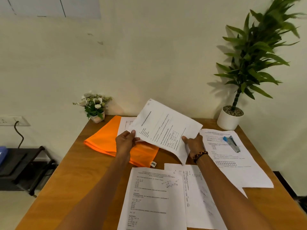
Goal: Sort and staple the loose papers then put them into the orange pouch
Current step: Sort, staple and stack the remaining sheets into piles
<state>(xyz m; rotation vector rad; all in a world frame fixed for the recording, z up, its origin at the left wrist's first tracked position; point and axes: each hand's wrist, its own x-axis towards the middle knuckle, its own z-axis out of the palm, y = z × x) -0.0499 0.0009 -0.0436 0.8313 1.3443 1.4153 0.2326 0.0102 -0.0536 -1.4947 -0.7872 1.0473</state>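
A white printed sheaf of papers (166, 130) is held above the brown wooden surface (74, 163) by both hands, left (126, 141) and right (194, 143), over the flat orange fabric pouch (106, 138).

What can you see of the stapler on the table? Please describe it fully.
The stapler is small, with a light blue top and a grey, metal-looking body. It appears closed and lies flat, slanted, on a printed sheet at the right side of the wooden table. Neither hand touches it; only that sheet is under it.
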